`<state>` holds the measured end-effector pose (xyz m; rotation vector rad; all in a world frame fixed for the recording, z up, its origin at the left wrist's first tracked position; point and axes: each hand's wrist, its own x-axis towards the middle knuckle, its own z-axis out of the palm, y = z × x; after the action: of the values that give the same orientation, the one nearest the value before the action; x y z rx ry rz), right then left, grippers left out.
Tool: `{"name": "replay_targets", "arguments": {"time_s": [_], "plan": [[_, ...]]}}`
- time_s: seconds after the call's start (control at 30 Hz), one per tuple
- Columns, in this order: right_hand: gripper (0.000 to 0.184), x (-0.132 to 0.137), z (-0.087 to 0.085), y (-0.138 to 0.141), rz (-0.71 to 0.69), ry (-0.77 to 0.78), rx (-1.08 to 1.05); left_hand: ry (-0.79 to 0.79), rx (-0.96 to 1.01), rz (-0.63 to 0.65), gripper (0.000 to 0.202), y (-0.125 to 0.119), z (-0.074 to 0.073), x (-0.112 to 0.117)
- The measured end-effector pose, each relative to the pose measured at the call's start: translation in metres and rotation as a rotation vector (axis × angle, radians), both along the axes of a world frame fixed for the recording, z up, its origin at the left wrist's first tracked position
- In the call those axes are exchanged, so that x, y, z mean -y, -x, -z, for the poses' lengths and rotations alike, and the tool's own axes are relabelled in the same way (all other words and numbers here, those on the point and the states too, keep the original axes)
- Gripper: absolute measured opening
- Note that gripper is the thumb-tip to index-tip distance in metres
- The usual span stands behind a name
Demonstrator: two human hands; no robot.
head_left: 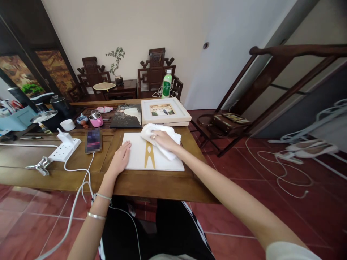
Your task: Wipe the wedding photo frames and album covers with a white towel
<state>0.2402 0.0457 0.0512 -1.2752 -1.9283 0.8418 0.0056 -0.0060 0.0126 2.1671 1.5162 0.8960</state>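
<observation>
A flat white panel (pixel 134 153) lies on the wooden table in front of me. A gold, two-legged shape (pixel 149 157) with an oval opening shows on its face; the top of this shape is covered. My left hand (pixel 121 155) rests flat on the panel's left edge, fingers stretched out. With bent fingers, my right hand (pixel 164 140) grips a bunched white cloth (pixel 173 136) and presses it onto the upper right part of the panel. Some of my right fingertips are hidden in the cloth's folds.
Behind the panel are a white framed picture (pixel 179 115) and a dark picture panel (pixel 119 117). To the left lie a phone (pixel 93 141), a white power strip (pixel 65 150) with cables, and a pink cup (pixel 96 120). A green bottle (pixel 167 85) stands at the back.
</observation>
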Motion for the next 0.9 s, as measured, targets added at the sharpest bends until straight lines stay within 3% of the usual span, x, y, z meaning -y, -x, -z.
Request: {"name": "replay_targets", "arguments": {"time_s": [0.23,0.37,0.43,0.53,0.73,0.9], "plan": [[0.021,0.091,-0.009,-0.002,-0.347,-0.102,0.19,0.002,0.002,0.0,0.05,-0.001,0.0,0.0],[0.018,0.116,-0.022,-0.016,-0.43,-0.001,0.23,0.007,0.003,-0.004,0.049,-0.002,0.0,0.001],[0.017,0.108,-0.025,-0.02,-0.435,0.053,0.213,0.004,0.004,-0.005,0.049,-0.002,0.0,0.001],[0.015,0.075,-0.021,-0.023,-0.367,0.095,0.133,0.001,0.003,-0.004,0.049,-0.002,0.001,0.001],[0.022,-0.004,-0.007,-0.008,-0.146,0.006,0.058,0.01,-0.001,-0.003,0.051,-0.001,0.001,0.0],[0.028,-0.023,-0.002,0.025,-0.018,-0.102,0.134,0.004,0.007,-0.004,0.049,0.0,0.003,-0.002]]}}
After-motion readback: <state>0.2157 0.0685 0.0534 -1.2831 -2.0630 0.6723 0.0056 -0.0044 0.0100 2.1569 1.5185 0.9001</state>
